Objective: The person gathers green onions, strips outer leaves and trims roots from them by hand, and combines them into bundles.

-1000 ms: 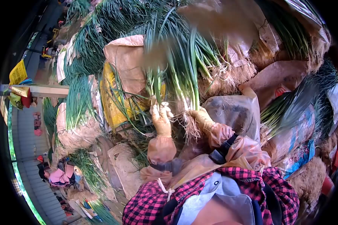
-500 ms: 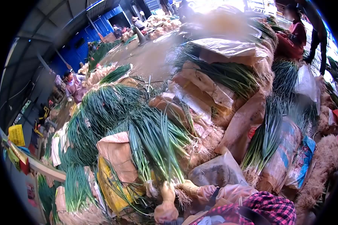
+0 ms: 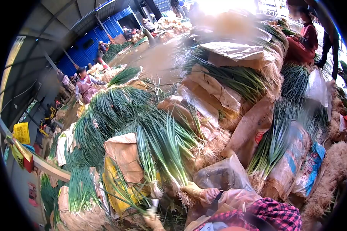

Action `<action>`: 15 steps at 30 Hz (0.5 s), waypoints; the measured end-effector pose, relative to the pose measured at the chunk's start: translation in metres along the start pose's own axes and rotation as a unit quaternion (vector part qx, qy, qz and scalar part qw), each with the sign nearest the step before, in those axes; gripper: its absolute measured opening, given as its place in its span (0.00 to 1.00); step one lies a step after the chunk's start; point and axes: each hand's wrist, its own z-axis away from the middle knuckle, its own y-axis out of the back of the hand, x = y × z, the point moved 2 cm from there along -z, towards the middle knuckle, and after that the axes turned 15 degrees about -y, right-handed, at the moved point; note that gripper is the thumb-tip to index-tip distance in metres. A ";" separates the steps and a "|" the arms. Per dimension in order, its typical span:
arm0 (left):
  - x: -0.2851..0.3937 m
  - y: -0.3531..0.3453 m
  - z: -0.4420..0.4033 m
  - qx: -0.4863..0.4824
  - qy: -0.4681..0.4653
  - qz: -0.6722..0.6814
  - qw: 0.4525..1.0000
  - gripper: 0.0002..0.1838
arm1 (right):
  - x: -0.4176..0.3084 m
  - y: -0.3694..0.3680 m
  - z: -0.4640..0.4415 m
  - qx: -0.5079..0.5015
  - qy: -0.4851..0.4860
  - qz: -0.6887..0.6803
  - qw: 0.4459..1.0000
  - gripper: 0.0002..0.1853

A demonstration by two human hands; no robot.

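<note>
My right hand [image 3: 192, 189], in a yellowish glove, is closed on the white root end of a bunch of green onions [image 3: 169, 154]. Their long green leaves point up and away, and the pale roots hang beside my fingers. Lower down, my gloved left hand [image 3: 153, 221] is blurred, with its fingers hard to make out. It is close to a white stalk end [image 3: 154, 204] and some loose green onions [image 3: 129, 200]; whether it grips them I cannot tell. A smaller bunch [image 3: 145, 158] lies just left of the one at my right hand.
A yellow sack [image 3: 113, 186] and a brown paper wrap [image 3: 122, 154] are at the left. Bundled green onions [image 3: 271, 140] and a plastic-wrapped bundle [image 3: 223, 175] lie right. One person [image 3: 85, 85] works at far left; another [image 3: 302, 42] sits at upper right.
My left hand has moved from the root end of the bunch down and left, towards the loose stalks. My right hand stays at the bunch. The view has shifted slightly.
</note>
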 end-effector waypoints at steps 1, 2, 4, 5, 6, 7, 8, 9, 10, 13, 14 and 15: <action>-0.015 0.009 0.008 -0.227 0.188 -0.282 0.913 0.17 | 0.006 0.003 -0.006 -0.015 -0.017 0.020 1.000 0.07; -0.040 0.024 0.022 -0.396 0.098 -0.450 0.794 0.26 | 0.009 0.004 -0.009 -0.032 -0.031 0.041 0.998 0.08; 0.012 -0.018 0.035 -0.474 0.143 -0.497 0.713 0.39 | 0.010 0.004 -0.010 -0.060 -0.039 0.041 0.997 0.09; 0.055 -0.049 0.033 -0.430 0.120 -0.420 0.790 0.41 | 0.014 0.006 -0.012 -0.053 -0.028 0.073 0.996 0.09; 0.059 -0.068 0.029 -0.377 0.076 -0.288 0.877 0.42 | 0.013 0.006 -0.014 -0.049 -0.015 0.106 0.993 0.09; 0.059 -0.089 0.023 -0.336 0.036 -0.239 0.910 0.43 | -0.006 -0.003 0.014 -0.062 -0.013 0.111 0.992 0.09; 0.083 -0.116 0.017 -0.330 0.021 -0.222 0.917 0.42 | -0.007 -0.006 0.020 -0.069 -0.016 0.124 0.990 0.09; 0.075 -0.132 0.010 -0.362 0.013 -0.217 0.907 0.41 | -0.008 -0.007 0.025 -0.105 0.010 0.095 0.990 0.09; 0.077 -0.148 0.005 -0.394 0.018 -0.324 0.860 0.40 | -0.012 -0.005 0.027 -0.138 0.038 0.064 0.988 0.09; 0.062 -0.168 -0.008 -0.521 0.003 -0.427 0.739 0.32 | -0.003 0.006 0.011 -0.137 0.007 0.080 0.987 0.10; 0.049 -0.167 -0.012 -0.524 -0.002 -0.426 0.737 0.32 | -0.003 0.007 0.010 -0.128 -0.020 0.073 0.989 0.11; 0.033 -0.165 -0.014 -0.539 -0.023 -0.384 0.749 0.31 | -0.004 0.007 0.012 -0.125 -0.020 0.066 0.990 0.11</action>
